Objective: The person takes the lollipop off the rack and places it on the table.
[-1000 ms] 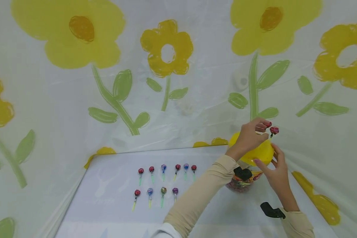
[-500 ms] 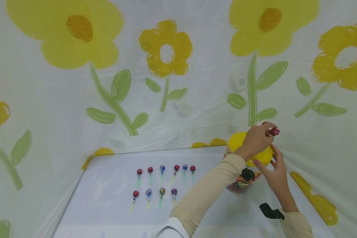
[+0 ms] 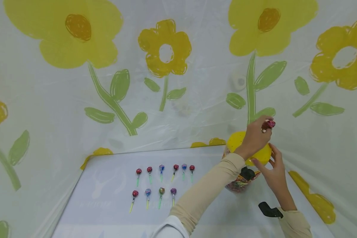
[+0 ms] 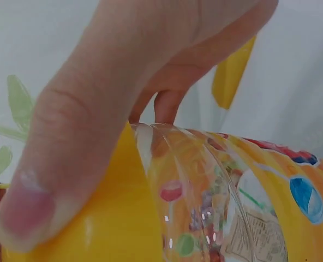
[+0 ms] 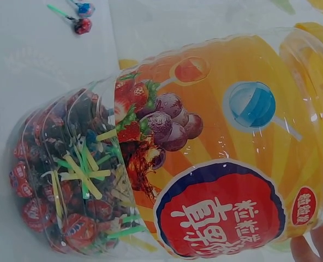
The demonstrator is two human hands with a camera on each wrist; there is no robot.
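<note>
My left hand (image 3: pixel 254 137) is raised over the yellow lid (image 3: pixel 261 154) of a clear plastic jar (image 5: pixel 232 147). Its fingers and thumb pinch red-wrapped lollipops (image 3: pixel 270 124), bunched so their heads overlap. My right hand (image 3: pixel 275 172) grips the lid's right side. In the left wrist view the right thumb (image 4: pixel 36 207) presses on the yellow lid, with other fingers curled behind it. An orange label with fruit pictures wraps the jar. Many wrapped lollipops (image 5: pixel 77 180) with yellow and green sticks fill its lower part. The left forearm hides part of the jar in the head view.
Two rows of lollipops lie on the white table (image 3: pixel 107 215) left of the jar, among them a purple one (image 3: pixel 174 191) and a blue one (image 3: pixel 148 191). The left forearm crosses over the table. A flower-printed curtain (image 3: pixel 196 99) hangs close behind the jar.
The left fingers have drawn in around the lollipops, which stood further apart before. The hand dipped toward the lid, then rose again. The right hand stays on the lid.
</note>
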